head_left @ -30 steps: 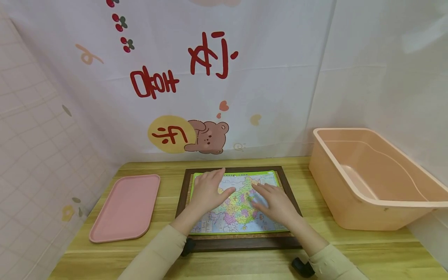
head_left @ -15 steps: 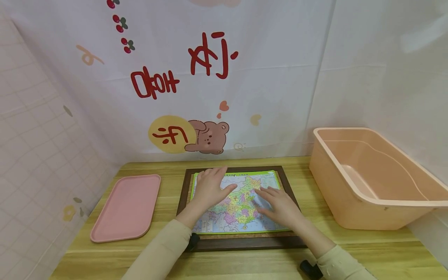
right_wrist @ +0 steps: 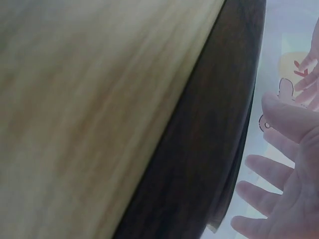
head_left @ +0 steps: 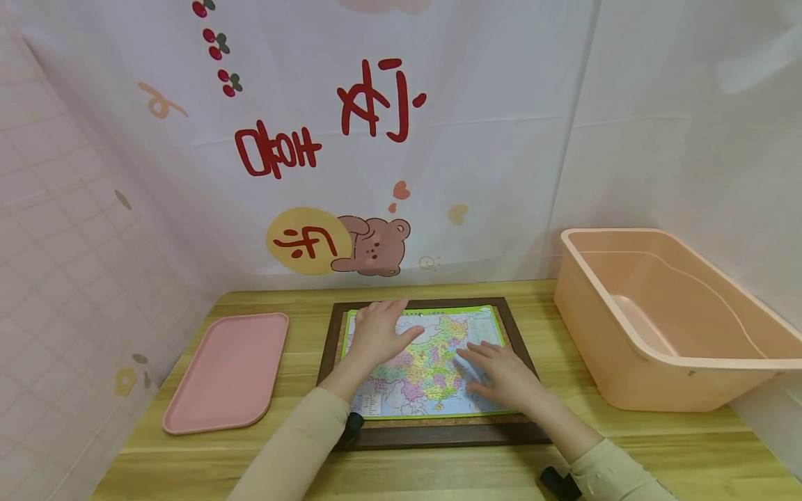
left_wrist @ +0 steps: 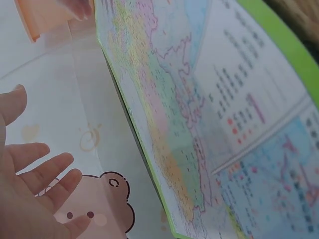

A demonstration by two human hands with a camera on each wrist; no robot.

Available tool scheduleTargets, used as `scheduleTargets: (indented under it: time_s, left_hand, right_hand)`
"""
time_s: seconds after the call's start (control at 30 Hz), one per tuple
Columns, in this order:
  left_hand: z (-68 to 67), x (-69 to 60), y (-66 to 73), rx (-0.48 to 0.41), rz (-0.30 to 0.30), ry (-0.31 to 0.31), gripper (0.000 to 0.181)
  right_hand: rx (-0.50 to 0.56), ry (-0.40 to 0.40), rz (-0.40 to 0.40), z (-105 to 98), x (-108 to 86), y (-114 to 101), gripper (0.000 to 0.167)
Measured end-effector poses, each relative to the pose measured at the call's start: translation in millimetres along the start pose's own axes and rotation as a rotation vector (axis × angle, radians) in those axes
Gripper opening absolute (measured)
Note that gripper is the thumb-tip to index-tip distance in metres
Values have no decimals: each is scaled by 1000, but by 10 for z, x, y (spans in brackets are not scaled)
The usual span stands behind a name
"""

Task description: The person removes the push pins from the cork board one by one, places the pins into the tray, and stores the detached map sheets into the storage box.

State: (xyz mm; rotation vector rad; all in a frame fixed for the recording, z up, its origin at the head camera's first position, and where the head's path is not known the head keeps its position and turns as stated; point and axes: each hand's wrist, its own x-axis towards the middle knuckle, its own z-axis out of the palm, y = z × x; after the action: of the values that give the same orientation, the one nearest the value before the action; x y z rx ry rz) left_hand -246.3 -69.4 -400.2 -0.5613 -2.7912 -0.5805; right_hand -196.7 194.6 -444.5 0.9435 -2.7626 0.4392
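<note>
A colourful map sheet (head_left: pixel 432 369) with a green border lies inside a dark brown frame (head_left: pixel 438 437) in the head view. Over the map's left part hovers my left hand (head_left: pixel 377 335), fingers spread and holding nothing. Above its right part is my right hand (head_left: pixel 506 376), its fingers loosely apart and nothing between them. The left wrist view shows the map (left_wrist: pixel 164 114) beside the left hand (left_wrist: pixel 35 184), with a gap between. In the right wrist view the brown frame (right_wrist: pixel 199 129) runs next to the relaxed right hand (right_wrist: pixel 289 184).
A pink tray (head_left: pixel 228 372) lies on the wooden table (head_left: pixel 438 476) to the left. At the right stands a large peach-coloured tub (head_left: pixel 651 376). Behind the table hangs a white printed cloth (head_left: pixel 489 153).
Both hands have shifted slightly to the right over the map, the right one also a little toward the near side. The map, frame, tray and tub stay in place.
</note>
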Motion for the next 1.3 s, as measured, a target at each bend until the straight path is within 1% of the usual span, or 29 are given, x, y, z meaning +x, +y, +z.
scheduleTargets:
  time_s: [0.13, 0.3, 0.5, 0.7, 0.87, 1.0, 1.1, 1.3]
  left_hand:
    - [41, 43, -6, -13, -19, -24, 67]
    - [100, 87, -25, -20, -37, -48, 67]
    - [115, 108, -11, -30, -53, -69, 65]
    - [128, 136, -5, -33, -64, -75, 64]
    - [151, 173, -21, -36, -82, -78, 64]
    - [172, 198, -34, -55, -103, -95, 65]
    - [191, 220, -45, -75, -120, -104, 65]
    - [232, 279, -66, -113, -173, -121, 61]
  right_hand:
    - [2, -38, 0, 7, -10, 15, 64]
    - [38, -87, 20, 3, -9, 19, 64]
    - [57, -120, 55, 31, 4, 33, 68]
    - [58, -141, 69, 38, 21, 30, 69]
    - [78, -181, 103, 51, 34, 29, 69]
    - [86, -207, 123, 68, 40, 33, 68]
    - [83, -219, 122, 69, 41, 43, 66]
    - [106, -236, 125, 35, 44, 43, 67]
